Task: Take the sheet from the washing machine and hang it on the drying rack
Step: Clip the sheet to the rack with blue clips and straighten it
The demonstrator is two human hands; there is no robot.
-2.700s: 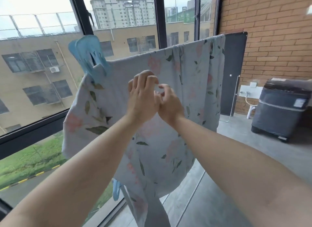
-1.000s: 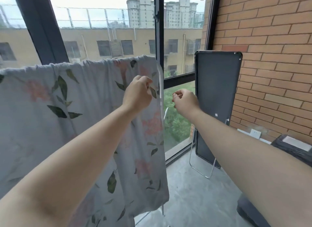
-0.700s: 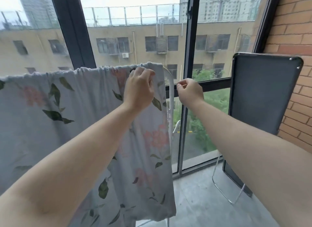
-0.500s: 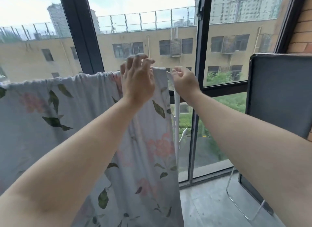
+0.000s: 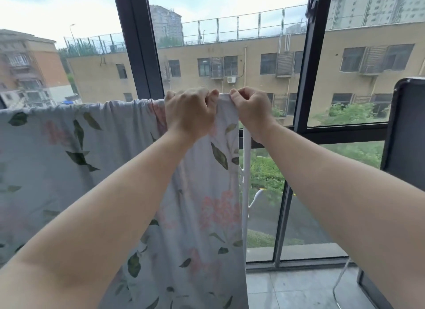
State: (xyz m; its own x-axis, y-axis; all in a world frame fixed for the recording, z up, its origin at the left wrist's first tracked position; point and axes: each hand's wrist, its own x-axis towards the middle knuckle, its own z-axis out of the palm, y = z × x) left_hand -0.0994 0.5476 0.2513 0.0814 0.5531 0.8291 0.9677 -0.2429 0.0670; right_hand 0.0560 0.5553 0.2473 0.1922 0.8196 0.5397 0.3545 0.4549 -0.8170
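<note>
The pale sheet point(image 5: 110, 161), printed with green leaves and pink flowers, hangs over the top bar of the white drying rack point(image 5: 246, 170); only the rack's right upright shows. My left hand point(image 5: 189, 112) grips the sheet's top edge near its right end. Right beside it, my right hand point(image 5: 251, 108) pinches the sheet's top right corner at the bar. The two hands almost touch. The washing machine is out of view.
A tall window with dark frames point(image 5: 138, 44) stands just behind the rack. A dark folded panel on a wire stand point(image 5: 404, 129) leans at the right edge. Grey floor tiles point(image 5: 294, 288) show at the lower right.
My view swung right along the hung sheet. Both hands rose to the top bar, and my right hand, apart from the sheet before, now holds its top right corner.
</note>
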